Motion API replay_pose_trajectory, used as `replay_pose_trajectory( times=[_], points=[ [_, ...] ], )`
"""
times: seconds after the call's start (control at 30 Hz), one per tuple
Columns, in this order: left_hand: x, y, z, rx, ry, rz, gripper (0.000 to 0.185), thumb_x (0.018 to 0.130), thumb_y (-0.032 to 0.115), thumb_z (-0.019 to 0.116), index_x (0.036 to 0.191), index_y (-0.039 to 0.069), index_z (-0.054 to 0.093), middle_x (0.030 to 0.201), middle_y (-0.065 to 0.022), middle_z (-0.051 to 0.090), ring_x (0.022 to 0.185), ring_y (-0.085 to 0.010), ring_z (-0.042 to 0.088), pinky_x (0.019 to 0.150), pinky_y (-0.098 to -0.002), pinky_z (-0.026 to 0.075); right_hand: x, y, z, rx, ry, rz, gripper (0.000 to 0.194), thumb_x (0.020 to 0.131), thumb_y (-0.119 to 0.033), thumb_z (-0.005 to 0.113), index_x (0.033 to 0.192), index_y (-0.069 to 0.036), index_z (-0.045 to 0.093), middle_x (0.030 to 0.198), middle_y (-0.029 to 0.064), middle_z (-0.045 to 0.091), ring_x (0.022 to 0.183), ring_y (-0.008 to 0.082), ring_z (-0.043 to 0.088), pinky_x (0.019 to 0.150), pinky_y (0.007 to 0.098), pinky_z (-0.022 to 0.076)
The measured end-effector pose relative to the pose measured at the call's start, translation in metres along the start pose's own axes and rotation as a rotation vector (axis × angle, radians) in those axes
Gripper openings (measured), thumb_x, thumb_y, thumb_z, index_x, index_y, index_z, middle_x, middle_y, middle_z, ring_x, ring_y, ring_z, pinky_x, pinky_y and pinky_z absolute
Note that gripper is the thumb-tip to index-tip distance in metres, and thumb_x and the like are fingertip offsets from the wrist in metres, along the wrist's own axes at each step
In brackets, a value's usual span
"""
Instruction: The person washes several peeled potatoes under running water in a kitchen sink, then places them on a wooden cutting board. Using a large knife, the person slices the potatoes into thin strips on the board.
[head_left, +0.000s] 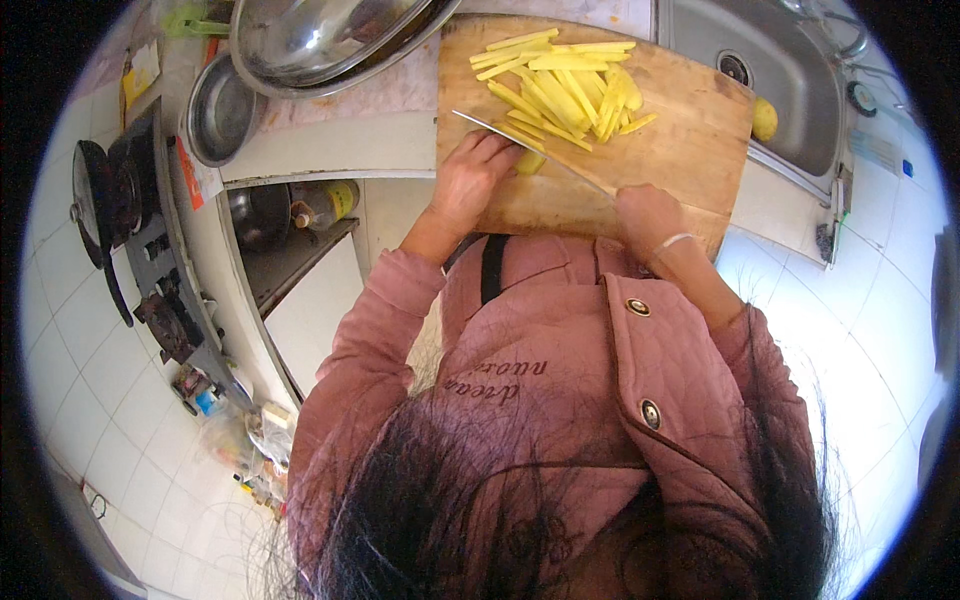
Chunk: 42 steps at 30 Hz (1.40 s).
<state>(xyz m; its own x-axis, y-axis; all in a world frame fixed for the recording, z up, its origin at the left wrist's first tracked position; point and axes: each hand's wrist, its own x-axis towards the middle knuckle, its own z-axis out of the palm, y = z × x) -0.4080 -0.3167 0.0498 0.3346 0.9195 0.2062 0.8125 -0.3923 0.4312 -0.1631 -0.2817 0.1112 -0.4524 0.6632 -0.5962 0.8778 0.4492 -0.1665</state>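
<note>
A wooden cutting board (667, 142) lies before me, with a pile of yellow potato strips (562, 90) on its upper middle. My right hand (654, 217) is closed around the handle of a kitchen knife (555, 159), whose blade slants up to the left across the board. Behind the blade, my left hand (480, 169) presses with bent fingers on a piece of potato (530, 162) near the board's left side. Part of that piece is hidden under my fingers. A few cut strips lie just beyond the blade, close to the pile.
A metal sink (787, 52) adjoins the board at the right, with a whole peeled potato (764, 118) at its near edge. Large metal bowls (330, 45) and a smaller metal bowl (223, 109) stand at the left. Further left is a stove with a lidded black pan (91, 199).
</note>
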Motion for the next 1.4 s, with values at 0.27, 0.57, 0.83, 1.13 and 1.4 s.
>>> replay_pose_trajectory(
  times=[0.27, 0.57, 0.83, 1.13, 1.4],
  points=[
    [-0.003, -0.002, 0.005, -0.014, 0.049, 0.006, 0.025, 0.069, 0.009, 0.061, 0.093, 0.008, 0.066, 0.098, -0.0041, 0.062, 0.093, -0.0230, 0.057, 0.081, -0.0314, 0.049, 0.012, -0.004, -0.005, -0.003, 0.034, -0.039, 0.017, 0.078, -0.014, 0.054, 0.077, -0.004, 0.067, 0.075, 0.0185, 0.066, 0.073, 0.0342, 0.066, 0.065, 0.0419, 0.0534],
    [-0.006, 0.000, 0.004, -0.002, 0.063, -0.015, 0.024, 0.069, 0.010, 0.063, 0.093, 0.008, 0.066, 0.096, -0.0040, 0.063, 0.092, -0.0227, 0.057, 0.079, -0.0318, 0.049, 0.008, -0.008, 0.006, 0.059, 0.090, -0.061, 0.016, 0.075, -0.017, 0.057, 0.072, -0.004, 0.065, 0.070, 0.0211, 0.063, 0.071, 0.0378, 0.064, 0.063, 0.0438, 0.0517],
    [-0.009, -0.004, 0.010, -0.058, 0.127, 0.011, 0.019, 0.068, 0.011, 0.067, 0.087, 0.009, 0.066, 0.091, -0.0032, 0.063, 0.087, -0.0224, 0.058, 0.075, -0.0311, 0.050, 0.003, -0.011, -0.010, 0.028, -0.028, -0.008, 0.017, 0.078, -0.014, 0.054, 0.078, -0.003, 0.068, 0.078, 0.0196, 0.066, 0.077, 0.0336, 0.067, 0.066, 0.0427, 0.0539],
    [-0.014, -0.004, 0.012, -0.081, 0.148, 0.000, 0.017, 0.066, 0.009, 0.064, 0.082, 0.010, 0.066, 0.091, -0.0023, 0.063, 0.087, -0.0216, 0.058, 0.074, -0.0311, 0.050, 0.022, -0.024, -0.005, 0.019, -0.054, -0.058, 0.017, 0.077, -0.014, 0.056, 0.076, -0.002, 0.067, 0.078, 0.0205, 0.066, 0.077, 0.0347, 0.066, 0.067, 0.0428, 0.0539],
    [-0.016, -0.009, 0.015, -0.094, 0.210, 0.043, 0.015, 0.066, 0.008, 0.061, 0.080, 0.009, 0.065, 0.086, -0.0028, 0.062, 0.084, -0.0219, 0.058, 0.073, -0.0309, 0.050, -0.007, -0.013, -0.015, 0.040, -0.061, -0.027, 0.018, 0.078, -0.014, 0.054, 0.078, -0.002, 0.068, 0.081, 0.0208, 0.066, 0.079, 0.0347, 0.066, 0.068, 0.0434, 0.0537]
  ],
)
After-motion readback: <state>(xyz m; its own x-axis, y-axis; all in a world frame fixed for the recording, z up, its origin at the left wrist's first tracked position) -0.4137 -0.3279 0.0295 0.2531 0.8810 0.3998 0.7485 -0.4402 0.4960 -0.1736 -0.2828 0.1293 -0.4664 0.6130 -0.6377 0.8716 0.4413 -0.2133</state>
